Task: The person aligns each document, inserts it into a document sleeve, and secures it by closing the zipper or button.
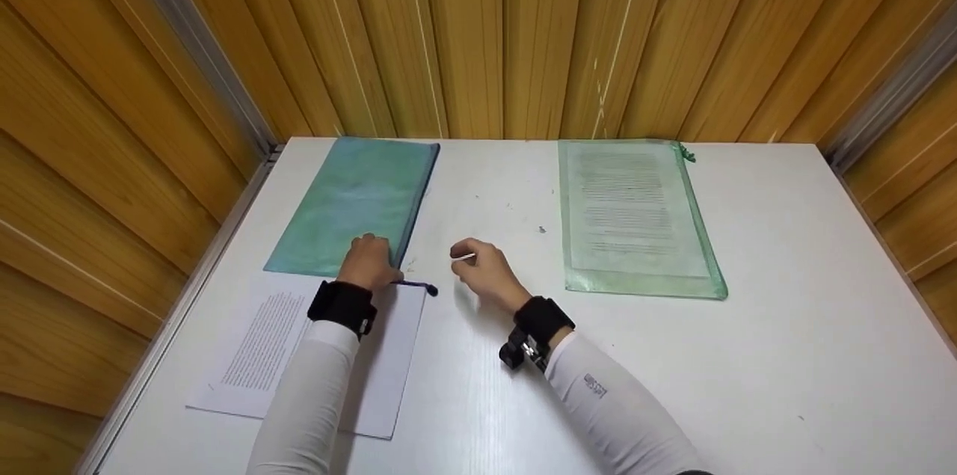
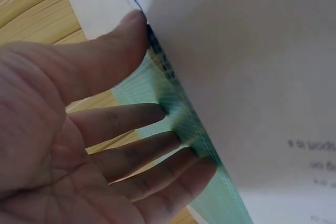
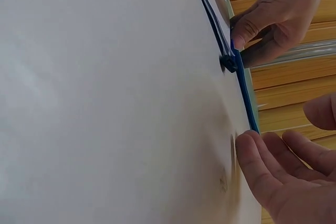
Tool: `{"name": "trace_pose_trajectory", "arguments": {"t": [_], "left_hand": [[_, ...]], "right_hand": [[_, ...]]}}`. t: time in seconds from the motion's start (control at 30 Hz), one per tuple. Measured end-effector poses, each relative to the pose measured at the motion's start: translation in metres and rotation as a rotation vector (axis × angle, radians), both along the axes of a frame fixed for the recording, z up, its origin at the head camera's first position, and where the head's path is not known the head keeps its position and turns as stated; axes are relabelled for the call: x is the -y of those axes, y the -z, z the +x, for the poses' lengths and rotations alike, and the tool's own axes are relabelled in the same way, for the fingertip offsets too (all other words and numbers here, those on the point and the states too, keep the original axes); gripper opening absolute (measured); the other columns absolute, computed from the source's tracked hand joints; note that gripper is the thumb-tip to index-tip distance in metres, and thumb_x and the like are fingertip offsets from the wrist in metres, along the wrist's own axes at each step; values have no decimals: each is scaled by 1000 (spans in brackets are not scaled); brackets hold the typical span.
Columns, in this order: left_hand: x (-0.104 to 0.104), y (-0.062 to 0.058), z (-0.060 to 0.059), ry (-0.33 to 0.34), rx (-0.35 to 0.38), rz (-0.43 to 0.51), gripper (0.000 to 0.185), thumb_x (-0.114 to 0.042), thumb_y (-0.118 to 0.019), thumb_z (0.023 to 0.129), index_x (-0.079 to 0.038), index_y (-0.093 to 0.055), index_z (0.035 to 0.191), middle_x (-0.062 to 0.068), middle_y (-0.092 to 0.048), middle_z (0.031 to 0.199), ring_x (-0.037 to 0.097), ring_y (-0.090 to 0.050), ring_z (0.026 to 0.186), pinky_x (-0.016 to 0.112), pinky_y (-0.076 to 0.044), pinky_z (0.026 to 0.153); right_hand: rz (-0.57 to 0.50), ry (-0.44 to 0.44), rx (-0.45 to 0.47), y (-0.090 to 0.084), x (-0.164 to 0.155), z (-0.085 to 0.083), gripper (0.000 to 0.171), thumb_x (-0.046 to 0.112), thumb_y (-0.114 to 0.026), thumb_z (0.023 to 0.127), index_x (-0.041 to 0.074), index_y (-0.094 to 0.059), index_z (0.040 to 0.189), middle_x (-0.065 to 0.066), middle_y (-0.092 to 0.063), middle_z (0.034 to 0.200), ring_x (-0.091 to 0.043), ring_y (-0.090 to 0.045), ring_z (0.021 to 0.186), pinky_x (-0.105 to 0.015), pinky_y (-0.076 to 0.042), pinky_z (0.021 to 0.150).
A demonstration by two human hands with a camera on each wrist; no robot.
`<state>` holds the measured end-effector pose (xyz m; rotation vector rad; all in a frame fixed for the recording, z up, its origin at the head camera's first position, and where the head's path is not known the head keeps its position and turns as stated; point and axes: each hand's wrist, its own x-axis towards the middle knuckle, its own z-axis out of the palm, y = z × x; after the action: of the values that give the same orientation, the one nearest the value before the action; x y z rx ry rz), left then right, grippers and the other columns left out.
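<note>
A blue-green mesh zip folder [image 1: 359, 198] lies at the back left with its dark blue zipper edge [image 3: 245, 95] on the right. My left hand [image 1: 367, 263] presses on its near right corner. In the left wrist view the fingers [image 2: 173, 195] are straight and spread on the mesh, the thumb at the edge. A dark blue zipper tail [image 1: 419, 285] sticks out beside that thumb. My right hand [image 1: 484, 271] hovers right of the folder, fingers loosely bent, thumb apart. From its wrist, the fingertips [image 3: 247, 145] appear close to the zipper edge, with nothing held.
Printed white sheets [image 1: 389, 385] lie at the front left, under my left forearm. At the back right is a pale green mesh folder [image 1: 628, 284] with a printed page inside and a green tassel [image 1: 686, 153]. Wood-panelled walls [image 1: 478, 41] border the white table [image 1: 785, 370].
</note>
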<state>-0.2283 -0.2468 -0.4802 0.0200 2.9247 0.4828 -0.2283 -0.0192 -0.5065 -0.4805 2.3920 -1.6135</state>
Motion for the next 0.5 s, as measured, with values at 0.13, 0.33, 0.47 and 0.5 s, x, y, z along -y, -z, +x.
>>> {"name": "trace_pose_trajectory", "arguments": {"t": [0.13,0.33,0.47,0.5], "left_hand": [[-3,-1,-1,4,-29,-9,44,-14,-85,87,16,-70,116,34,-67,117,51,-62,115,59,-56,98],[-4,1,-1,-7,-92,-3,23,-2,-76,88,15,-73,104,33,-69,110,49,-66,108,58,-58,93],[-2,7,0,-5,-210,0,10,11,-63,87,12,-73,85,33,-72,94,49,-70,93,57,-61,81],[-2,9,0,-8,-242,6,13,13,-61,88,11,-72,81,32,-72,90,48,-71,90,56,-62,78]], "right_hand": [[11,2,7,1,1,-2,33,5,-58,97,-10,-67,126,-27,-72,127,-40,-77,109,-37,-63,87],[17,1,8,1,2,-3,33,4,-58,97,-10,-68,125,-27,-73,126,-39,-77,105,-35,-63,85],[16,-7,9,3,4,-3,32,4,-58,97,-10,-68,124,-27,-73,124,-39,-78,102,-33,-62,84],[17,-6,12,3,4,-2,32,4,-58,97,-10,-68,124,-27,-73,124,-39,-78,102,-33,-62,84]]}}
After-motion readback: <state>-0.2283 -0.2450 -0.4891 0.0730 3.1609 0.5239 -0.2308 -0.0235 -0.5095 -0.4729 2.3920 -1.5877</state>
